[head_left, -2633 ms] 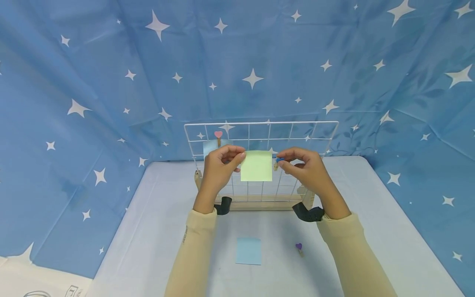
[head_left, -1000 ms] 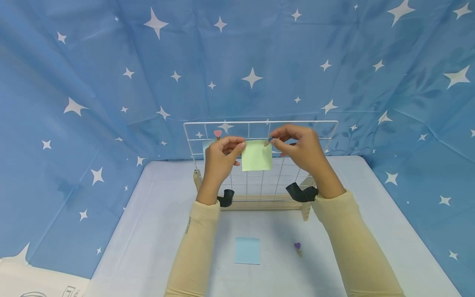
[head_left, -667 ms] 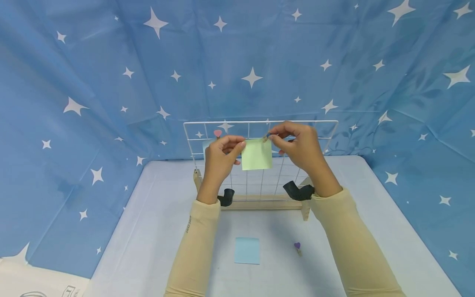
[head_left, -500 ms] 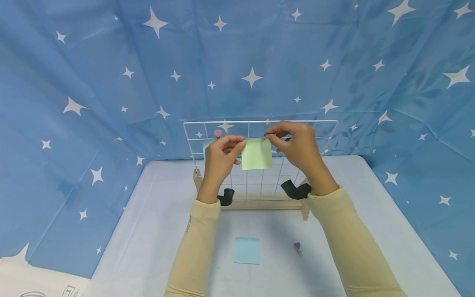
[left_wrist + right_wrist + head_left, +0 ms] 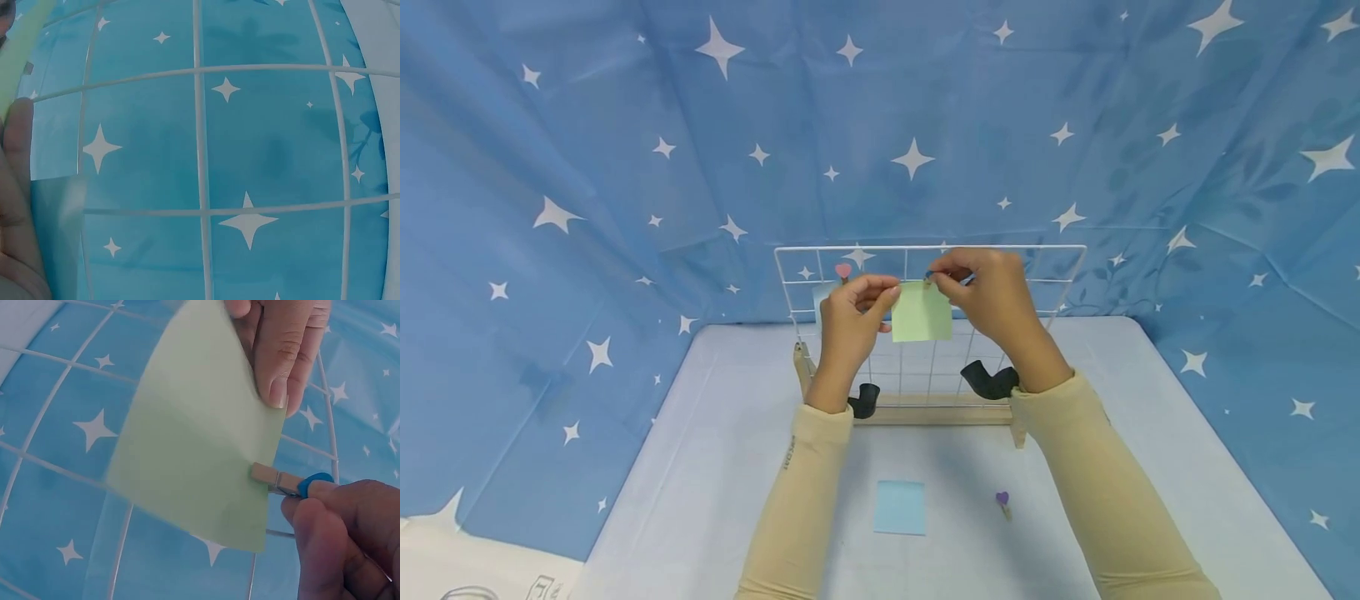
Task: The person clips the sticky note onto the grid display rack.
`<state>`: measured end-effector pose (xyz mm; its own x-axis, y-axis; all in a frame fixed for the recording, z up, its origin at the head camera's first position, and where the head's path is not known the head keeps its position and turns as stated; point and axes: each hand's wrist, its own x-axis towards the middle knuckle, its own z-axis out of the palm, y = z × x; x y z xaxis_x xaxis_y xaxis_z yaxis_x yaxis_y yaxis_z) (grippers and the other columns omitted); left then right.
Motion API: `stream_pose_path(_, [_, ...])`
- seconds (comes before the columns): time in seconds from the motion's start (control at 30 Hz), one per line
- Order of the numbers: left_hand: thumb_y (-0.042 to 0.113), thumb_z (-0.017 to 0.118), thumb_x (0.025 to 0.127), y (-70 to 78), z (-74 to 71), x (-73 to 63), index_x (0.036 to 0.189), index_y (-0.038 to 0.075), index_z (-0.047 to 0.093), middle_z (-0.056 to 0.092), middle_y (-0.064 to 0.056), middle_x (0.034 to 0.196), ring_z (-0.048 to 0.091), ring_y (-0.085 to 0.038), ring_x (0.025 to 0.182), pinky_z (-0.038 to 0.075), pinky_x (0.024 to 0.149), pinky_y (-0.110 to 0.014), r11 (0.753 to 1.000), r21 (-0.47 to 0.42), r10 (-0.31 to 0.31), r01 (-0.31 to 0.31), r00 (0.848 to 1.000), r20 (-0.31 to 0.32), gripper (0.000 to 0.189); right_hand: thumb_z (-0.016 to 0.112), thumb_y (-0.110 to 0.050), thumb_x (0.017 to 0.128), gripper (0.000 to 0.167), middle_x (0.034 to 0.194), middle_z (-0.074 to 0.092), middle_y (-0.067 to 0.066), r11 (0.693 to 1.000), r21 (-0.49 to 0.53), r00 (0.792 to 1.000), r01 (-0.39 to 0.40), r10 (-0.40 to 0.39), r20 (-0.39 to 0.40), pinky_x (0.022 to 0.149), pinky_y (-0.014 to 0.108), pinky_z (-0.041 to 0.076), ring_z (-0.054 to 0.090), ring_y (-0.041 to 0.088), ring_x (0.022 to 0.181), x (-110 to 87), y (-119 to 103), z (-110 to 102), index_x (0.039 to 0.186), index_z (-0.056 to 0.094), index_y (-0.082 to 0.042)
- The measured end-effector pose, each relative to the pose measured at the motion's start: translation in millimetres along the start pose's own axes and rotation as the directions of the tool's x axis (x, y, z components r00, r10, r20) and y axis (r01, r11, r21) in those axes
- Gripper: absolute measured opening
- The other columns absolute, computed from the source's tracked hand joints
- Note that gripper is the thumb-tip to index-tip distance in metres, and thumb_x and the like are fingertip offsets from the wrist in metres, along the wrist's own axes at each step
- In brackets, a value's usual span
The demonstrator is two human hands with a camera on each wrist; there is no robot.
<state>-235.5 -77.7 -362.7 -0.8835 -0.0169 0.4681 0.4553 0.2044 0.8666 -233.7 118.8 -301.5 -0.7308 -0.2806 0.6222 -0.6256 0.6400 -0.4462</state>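
My left hand pinches the upper left corner of a pale green sticky note, held against the upper part of a white wire grid. My right hand pinches a small wooden clothespin by its blue end. The clothespin's tip lies over the note's top edge in the right wrist view. Whether it also grips a wire cannot be told. A pink heart clothespin holds a light blue note on the grid's left side, partly behind my left hand.
The grid stands on a wooden base on a white table. On the tabletop lie a light blue sticky note and a clothespin with a purple heart. A blue star-patterned cloth hangs behind.
Both hands have risen with the green note toward the grid's upper wires. The right hand has moved left, bringing the blue clothespin from beside the note onto its top edge.
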Motion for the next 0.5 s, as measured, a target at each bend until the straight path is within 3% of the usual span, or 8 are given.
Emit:
stream_pose_path(0.1, [0.015, 0.075, 0.104, -0.5, 1.9, -0.5, 0.113, 0.004, 0.081, 0.08, -0.01, 0.103, 0.076, -0.023, 0.09, 0.062, 0.06, -0.027, 1.0, 0.014, 0.012, -0.012, 1.0, -0.02, 0.015, 0.077, 0.004, 0.097, 0.006, 0.09, 0.08, 0.017, 0.999, -0.027, 1.0, 0.02, -0.02, 0.015, 0.061, 0.043, 0.058, 0.076, 0.032, 0.077, 2.4, -1.0, 2.0, 0.1, 0.082, 0.004])
stream_pose_path(0.23, [0.015, 0.075, 0.105, -1.3, 4.4, -1.7, 0.113, 0.004, 0.081, 0.079, -0.011, 0.105, 0.076, -0.025, 0.094, 0.063, 0.063, -0.028, 1.0, 0.012, 0.011, -0.011, 0.999, -0.04, 0.016, 0.075, 0.004, 0.099, 0.007, 0.089, 0.08, 0.017, 0.999, -0.031, 0.999, 0.028, -0.027, 0.038, 0.062, 0.044, 0.062, 0.076, 0.029, 0.068, 4.3, -3.7, 3.8, 0.099, 0.082, 0.004])
stream_pose_path(0.5, [0.017, 0.074, 0.105, -2.5, 8.0, -1.9, 0.113, 0.004, 0.08, 0.079, -0.012, 0.105, 0.076, -0.026, 0.094, 0.064, 0.065, -0.029, 1.0, 0.005, 0.017, -0.017, 0.998, -0.053, 0.017, 0.074, 0.002, 0.101, 0.009, 0.098, 0.081, 0.019, 0.997, -0.064, 0.996, -0.044, 0.048, 0.071, 0.065, 0.045, 0.064, 0.078, 0.029, 0.069, 5.1, -8.7, 5.2, 0.105, 0.081, 0.004])
